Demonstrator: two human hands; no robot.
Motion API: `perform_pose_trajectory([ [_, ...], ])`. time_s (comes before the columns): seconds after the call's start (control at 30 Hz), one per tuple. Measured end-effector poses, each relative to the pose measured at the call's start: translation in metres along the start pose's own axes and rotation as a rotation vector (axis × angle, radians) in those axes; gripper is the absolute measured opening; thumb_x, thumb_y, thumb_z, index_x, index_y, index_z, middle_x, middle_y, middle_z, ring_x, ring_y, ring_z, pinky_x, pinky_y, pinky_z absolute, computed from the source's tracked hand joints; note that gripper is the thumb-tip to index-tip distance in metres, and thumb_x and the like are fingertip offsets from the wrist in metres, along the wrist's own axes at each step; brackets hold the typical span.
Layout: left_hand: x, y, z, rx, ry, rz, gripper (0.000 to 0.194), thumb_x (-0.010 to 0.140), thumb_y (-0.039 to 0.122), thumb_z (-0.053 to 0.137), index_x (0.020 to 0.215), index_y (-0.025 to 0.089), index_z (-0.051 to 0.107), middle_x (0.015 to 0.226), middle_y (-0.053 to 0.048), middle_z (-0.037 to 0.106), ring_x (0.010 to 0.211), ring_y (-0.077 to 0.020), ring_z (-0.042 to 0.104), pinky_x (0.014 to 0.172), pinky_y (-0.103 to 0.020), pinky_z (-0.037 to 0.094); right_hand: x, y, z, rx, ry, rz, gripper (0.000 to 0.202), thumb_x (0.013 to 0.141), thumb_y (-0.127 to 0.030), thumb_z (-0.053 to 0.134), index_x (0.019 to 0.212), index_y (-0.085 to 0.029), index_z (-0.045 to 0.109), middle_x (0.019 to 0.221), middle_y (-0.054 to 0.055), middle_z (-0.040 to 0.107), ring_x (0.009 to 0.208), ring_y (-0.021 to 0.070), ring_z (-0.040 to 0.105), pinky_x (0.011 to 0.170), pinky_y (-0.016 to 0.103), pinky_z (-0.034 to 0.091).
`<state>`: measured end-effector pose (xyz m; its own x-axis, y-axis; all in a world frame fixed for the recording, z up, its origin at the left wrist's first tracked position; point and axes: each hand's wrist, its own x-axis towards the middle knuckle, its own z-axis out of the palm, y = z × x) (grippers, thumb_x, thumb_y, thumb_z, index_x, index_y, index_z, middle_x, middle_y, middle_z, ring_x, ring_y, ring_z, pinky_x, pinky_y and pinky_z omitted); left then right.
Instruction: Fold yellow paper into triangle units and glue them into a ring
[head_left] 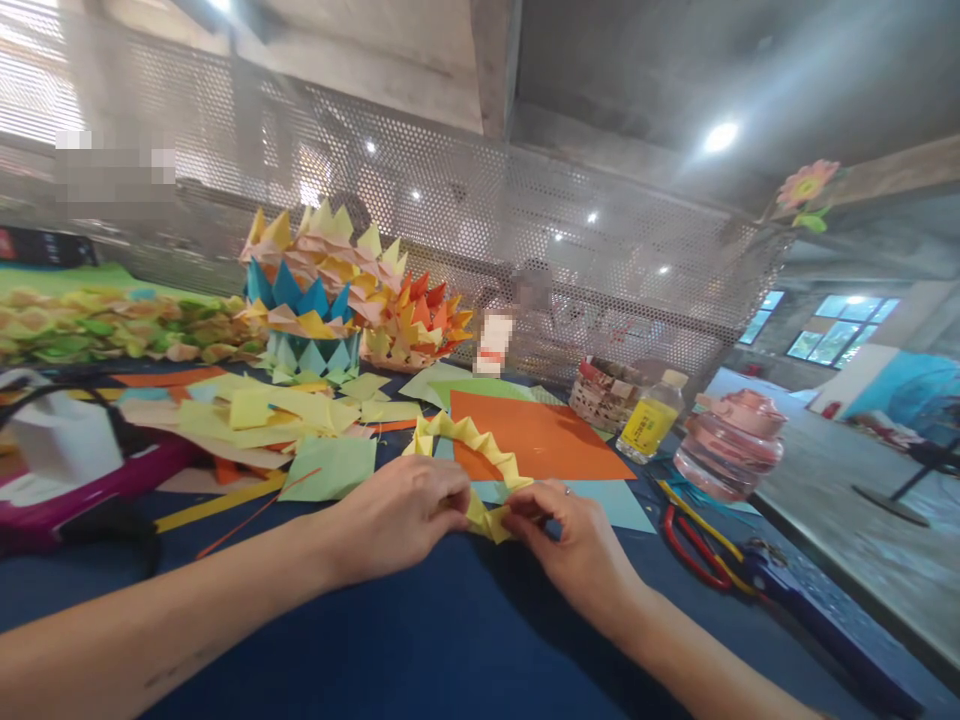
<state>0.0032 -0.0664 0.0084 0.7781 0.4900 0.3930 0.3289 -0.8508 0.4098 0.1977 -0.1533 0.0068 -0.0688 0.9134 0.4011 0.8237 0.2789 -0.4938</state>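
A ring of folded yellow paper is held close in front of me above the dark blue tabletop. My left hand pinches its near left side between thumb and fingers. On the near right side, my right hand grips the ring with closed fingertips. A pointed folded piece shows between the two hands. Beyond the ring lie an orange paper sheet and a light blue sheet. A pale green square of paper rests left of my left hand.
Stacked folded-paper crowns stand at the back left, beside loose yellow paper strips. A magenta tool lies at far left. On the right are a yellow-labelled bottle, a pink bottle, red-handled scissors and the table edge.
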Motion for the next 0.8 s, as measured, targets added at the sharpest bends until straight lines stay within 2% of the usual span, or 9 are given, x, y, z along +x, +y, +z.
perform_pose_trajectory([
  [0.23,-0.0014,-0.0022,0.0022,-0.018,0.030,-0.005,0.012,0.082,0.019,0.055,0.071,0.018,0.059,0.068,0.002,0.061,0.065,-0.0122,0.056,0.062,-0.024,0.037,-0.0018,-0.0001,0.0004,-0.048,0.011,-0.020,0.005,0.083,-0.022,0.060,0.078,-0.022,0.061,0.074,-0.001,0.063,0.073,0.0148,0.061,0.066,0.025,0.047],
  [0.67,-0.0027,0.0014,0.0050,0.005,0.044,0.003,0.011,0.080,0.017,0.054,0.069,0.017,0.056,0.067,0.001,0.059,0.064,-0.0127,0.053,0.060,-0.024,0.036,-0.0043,-0.0031,0.0008,-0.119,-0.004,-0.094,0.007,0.083,-0.017,0.058,0.078,-0.022,0.059,0.075,0.000,0.061,0.074,0.0149,0.059,0.068,0.026,0.046],
  [0.8,-0.0035,0.0031,0.0064,0.004,0.077,0.076,0.012,0.077,0.011,0.051,0.066,0.017,0.051,0.070,0.000,0.057,0.065,-0.0123,0.053,0.060,-0.024,0.037,-0.0034,-0.0043,0.0000,-0.120,-0.015,-0.121,0.009,0.081,-0.014,0.059,0.077,-0.022,0.059,0.074,-0.001,0.061,0.075,0.0147,0.059,0.069,0.025,0.046],
])
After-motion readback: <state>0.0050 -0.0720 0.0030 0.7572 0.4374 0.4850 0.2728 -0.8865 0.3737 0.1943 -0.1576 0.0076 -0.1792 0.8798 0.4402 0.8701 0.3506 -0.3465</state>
